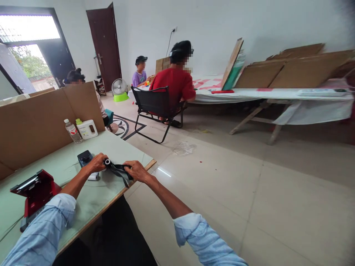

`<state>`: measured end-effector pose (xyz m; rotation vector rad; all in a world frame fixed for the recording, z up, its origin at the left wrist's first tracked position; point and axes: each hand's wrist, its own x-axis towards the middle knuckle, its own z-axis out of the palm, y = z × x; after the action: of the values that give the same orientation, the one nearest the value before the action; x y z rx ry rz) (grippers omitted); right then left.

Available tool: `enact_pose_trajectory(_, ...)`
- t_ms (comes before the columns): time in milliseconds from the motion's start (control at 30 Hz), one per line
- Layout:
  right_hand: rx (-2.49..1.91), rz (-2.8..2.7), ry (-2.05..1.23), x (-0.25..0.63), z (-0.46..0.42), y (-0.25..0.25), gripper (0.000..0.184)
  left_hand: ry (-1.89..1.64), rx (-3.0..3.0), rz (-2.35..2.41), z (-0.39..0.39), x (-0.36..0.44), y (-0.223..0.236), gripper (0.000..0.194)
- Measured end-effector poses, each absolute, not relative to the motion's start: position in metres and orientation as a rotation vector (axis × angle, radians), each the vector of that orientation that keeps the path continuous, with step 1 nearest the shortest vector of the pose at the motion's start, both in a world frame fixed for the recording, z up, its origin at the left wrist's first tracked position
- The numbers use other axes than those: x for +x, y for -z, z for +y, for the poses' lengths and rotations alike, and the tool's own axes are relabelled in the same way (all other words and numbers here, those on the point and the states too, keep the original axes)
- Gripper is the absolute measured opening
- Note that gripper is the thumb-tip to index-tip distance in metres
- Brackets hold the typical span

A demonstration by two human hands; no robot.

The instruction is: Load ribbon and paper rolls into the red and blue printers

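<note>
My left hand [96, 163] is closed around the roll end of a black strap or ribbon [118, 170] on the pale green table [83, 199]. My right hand [136, 171] pinches the other end of that black strip near the table's right edge. The strip stretches between both hands. A small dark device [84, 158] and a white cylinder [92, 177] lie just behind and under my left hand.
A red stand [36, 192] sits at the table's left. A water bottle [73, 131] and white jug [87, 129] stand by a cardboard screen [41, 122]. Across the tiled floor, people sit at a long table [277, 95]; a black folding chair [155, 107] and fan [119, 89] stand there.
</note>
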<state>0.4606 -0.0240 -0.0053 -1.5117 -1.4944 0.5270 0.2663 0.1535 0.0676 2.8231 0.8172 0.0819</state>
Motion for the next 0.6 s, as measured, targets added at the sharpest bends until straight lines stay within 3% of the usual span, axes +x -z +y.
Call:
enact_pose_trajectory(300, -1.518, -1.609, -0.509, 0.46, -0.032, -0.005, 0.025, -0.17, 2.872, 0.864, 0.144, 0.254, -0.065, 0.065)
enact_pose_trajectory(600, -1.516, -1.589, -0.572, 0.459, -0.032, -0.004, 0.027, -0.204, 2.892, 0.861, 0.139, 0.246, -0.066, 0.062)
